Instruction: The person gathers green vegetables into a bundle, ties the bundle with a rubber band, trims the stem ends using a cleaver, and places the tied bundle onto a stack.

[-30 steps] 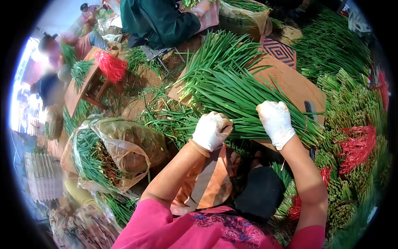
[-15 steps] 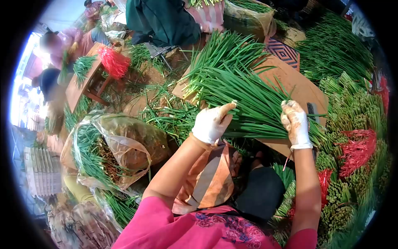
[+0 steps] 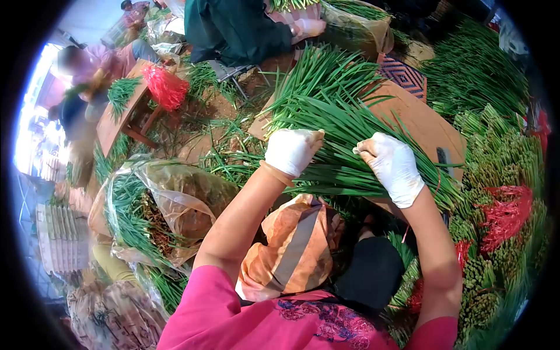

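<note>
1. The bundle of green chives point(image 3: 344, 146) lies across the brown desk point(image 3: 420, 116) in front of me, its cut ends toward my right and its leaf tips fanning out up and to the left.
2. My left hand point(image 3: 290, 150), in a white glove, is closed into a loose fist on the near edge of the bundle, gripping some of its stalks.
3. My right hand point(image 3: 392, 166), gloved the same way, is curled shut around the stalks further toward their cut ends, thumb pointing toward my left hand.
4. A thin red tie point(image 3: 436, 181) loops by my right wrist against the bundle; I cannot tell whether my fingers hold it.
5. A dark knife point(image 3: 444, 158) lies on the desk just beyond my right hand.
6. Below my arms an orange striped cloth point(image 3: 297, 248) and a black cloth point(image 3: 373, 271) lie in my lap.
7. To my right, tied chive bunches point(image 3: 496, 151) are stacked with their cut ends facing me, with clumps of red ties point(image 3: 504, 213) lying on them.
8. To my left a clear plastic bag point(image 3: 169, 204) holds trimmings and brown waste.
9. Further off, a small wooden stool point(image 3: 125, 114) carries more red ties point(image 3: 166, 87), and a person in dark green point(image 3: 233, 29) sits beyond the desk.
</note>
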Demonstrator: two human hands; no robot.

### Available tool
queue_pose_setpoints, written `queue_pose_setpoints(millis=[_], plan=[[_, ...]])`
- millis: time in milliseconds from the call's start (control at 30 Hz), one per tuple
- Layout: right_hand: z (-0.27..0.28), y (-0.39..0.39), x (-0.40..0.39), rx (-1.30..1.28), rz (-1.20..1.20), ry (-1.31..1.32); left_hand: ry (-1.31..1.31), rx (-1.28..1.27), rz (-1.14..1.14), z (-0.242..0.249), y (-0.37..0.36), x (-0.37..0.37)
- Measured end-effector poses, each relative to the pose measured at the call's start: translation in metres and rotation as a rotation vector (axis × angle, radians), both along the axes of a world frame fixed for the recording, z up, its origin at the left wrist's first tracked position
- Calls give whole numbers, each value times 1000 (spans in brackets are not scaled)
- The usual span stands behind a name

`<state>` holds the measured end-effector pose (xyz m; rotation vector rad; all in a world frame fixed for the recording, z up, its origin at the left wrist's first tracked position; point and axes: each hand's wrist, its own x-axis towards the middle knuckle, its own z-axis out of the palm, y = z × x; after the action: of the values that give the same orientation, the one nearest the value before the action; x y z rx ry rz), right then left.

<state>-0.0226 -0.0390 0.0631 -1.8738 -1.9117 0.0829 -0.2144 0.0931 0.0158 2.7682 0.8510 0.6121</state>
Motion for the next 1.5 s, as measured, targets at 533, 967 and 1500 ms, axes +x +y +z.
queue_pose_setpoints(millis=[533,967,1500], plan=[[15,-35,-13,-513,38,1483,-366,-234,68,39,-16,-24],[-13,-21,47,-87,-260,-200,127,-215,-450,-20,-55,7],[-32,-13,57,38,-323,250,165,-520,-495,-47,-65,-14]])
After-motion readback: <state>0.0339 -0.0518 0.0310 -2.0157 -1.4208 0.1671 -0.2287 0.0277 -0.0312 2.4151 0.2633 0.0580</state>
